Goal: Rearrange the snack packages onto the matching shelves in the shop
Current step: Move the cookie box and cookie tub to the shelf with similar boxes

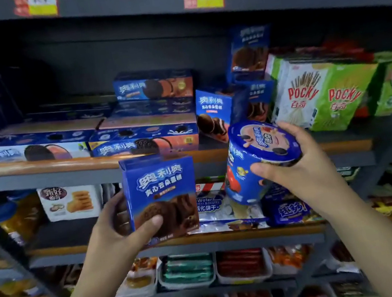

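While our left hand (121, 223) grips a blue cookie box (161, 198) and our right hand (294, 170) a round blue tub (259, 161), both just below the Oreo shelf (36, 163), neither is shelved yet.

A blue cookie box (161, 198) with white lettering and brown chocolate cookies printed on its front stands upright, held in the air in front of the shelves, near and left of centre. Just right of it, a round blue tub (259, 161) with a printed lid tilts with its top toward the viewer, also held aloft.
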Demonstrator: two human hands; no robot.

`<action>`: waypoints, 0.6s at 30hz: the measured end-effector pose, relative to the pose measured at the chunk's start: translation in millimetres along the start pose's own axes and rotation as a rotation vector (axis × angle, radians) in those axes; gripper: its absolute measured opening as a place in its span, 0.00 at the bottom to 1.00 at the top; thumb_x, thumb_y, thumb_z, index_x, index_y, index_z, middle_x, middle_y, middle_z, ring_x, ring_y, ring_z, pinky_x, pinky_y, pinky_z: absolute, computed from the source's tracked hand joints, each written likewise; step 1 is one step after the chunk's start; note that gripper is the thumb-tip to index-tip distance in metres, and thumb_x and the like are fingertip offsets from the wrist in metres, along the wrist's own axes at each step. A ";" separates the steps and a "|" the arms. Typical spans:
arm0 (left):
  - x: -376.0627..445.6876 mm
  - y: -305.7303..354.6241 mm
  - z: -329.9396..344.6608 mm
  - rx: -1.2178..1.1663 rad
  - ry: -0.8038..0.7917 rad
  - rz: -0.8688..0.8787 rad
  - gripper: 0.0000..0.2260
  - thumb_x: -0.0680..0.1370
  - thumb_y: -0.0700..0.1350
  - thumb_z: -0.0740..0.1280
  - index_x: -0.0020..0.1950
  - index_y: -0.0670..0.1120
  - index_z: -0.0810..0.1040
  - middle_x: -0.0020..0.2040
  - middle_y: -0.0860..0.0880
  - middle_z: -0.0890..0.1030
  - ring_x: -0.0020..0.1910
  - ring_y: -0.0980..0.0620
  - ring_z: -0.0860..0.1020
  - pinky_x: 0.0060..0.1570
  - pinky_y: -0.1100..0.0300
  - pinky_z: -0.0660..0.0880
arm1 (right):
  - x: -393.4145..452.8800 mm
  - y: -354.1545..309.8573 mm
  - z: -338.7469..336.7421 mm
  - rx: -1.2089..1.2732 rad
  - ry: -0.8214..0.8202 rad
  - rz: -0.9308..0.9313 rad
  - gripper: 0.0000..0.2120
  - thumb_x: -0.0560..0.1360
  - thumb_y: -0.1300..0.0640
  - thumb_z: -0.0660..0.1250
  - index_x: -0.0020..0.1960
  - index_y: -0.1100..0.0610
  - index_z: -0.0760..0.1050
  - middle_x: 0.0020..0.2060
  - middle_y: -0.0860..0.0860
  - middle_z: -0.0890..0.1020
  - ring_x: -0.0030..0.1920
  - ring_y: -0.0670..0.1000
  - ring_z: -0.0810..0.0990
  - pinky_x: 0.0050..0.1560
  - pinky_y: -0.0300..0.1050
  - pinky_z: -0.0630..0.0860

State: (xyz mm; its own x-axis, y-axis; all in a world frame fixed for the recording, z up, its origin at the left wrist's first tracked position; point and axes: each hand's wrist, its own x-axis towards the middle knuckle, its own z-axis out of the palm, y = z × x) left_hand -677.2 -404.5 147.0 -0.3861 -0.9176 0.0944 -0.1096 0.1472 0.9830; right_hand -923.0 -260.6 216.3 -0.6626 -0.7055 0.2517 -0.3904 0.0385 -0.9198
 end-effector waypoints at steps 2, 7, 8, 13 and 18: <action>9.8 13.0 7.4 0.012 -0.010 0.025 0.28 0.64 0.51 0.74 0.63 0.49 0.72 0.47 0.54 0.81 0.40 0.64 0.80 0.32 0.73 0.74 | 14.7 -4.3 -4.6 0.026 0.015 -0.012 0.52 0.49 0.41 0.77 0.71 0.48 0.64 0.59 0.42 0.77 0.56 0.40 0.78 0.55 0.44 0.76; 39.3 39.7 17.4 0.044 -0.027 0.114 0.30 0.64 0.53 0.78 0.62 0.49 0.72 0.42 0.56 0.82 0.40 0.65 0.80 0.35 0.71 0.73 | 39.7 -11.0 -16.1 0.036 0.036 -0.020 0.53 0.47 0.38 0.78 0.69 0.47 0.65 0.60 0.44 0.77 0.57 0.43 0.78 0.57 0.46 0.77; 45.7 45.2 19.5 0.057 -0.023 0.126 0.28 0.66 0.49 0.77 0.63 0.48 0.71 0.44 0.57 0.81 0.40 0.63 0.80 0.36 0.70 0.71 | 45.0 -12.8 -18.5 0.028 0.044 -0.025 0.53 0.46 0.37 0.80 0.68 0.46 0.65 0.60 0.43 0.77 0.57 0.43 0.78 0.59 0.48 0.77; 72.9 78.8 34.4 0.060 -0.081 0.142 0.27 0.67 0.48 0.76 0.62 0.47 0.68 0.48 0.54 0.77 0.45 0.59 0.76 0.38 0.73 0.72 | 65.5 -19.7 -30.3 0.062 0.073 -0.057 0.44 0.56 0.47 0.80 0.69 0.50 0.66 0.52 0.38 0.77 0.51 0.39 0.79 0.50 0.41 0.77; 104.6 112.4 52.0 0.119 -0.252 0.081 0.38 0.57 0.58 0.76 0.63 0.51 0.65 0.54 0.53 0.77 0.53 0.52 0.78 0.54 0.54 0.73 | 65.1 -7.9 -46.0 0.098 0.078 -0.042 0.43 0.57 0.47 0.76 0.69 0.51 0.66 0.50 0.38 0.77 0.48 0.37 0.79 0.43 0.36 0.77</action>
State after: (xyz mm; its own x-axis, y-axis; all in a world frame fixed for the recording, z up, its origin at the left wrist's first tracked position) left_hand -777.5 -464.8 259.1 -0.6118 -0.7826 0.1150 -0.1701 0.2722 0.9471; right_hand -992.4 -274.3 253.9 -0.6963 -0.6474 0.3098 -0.3571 -0.0620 -0.9320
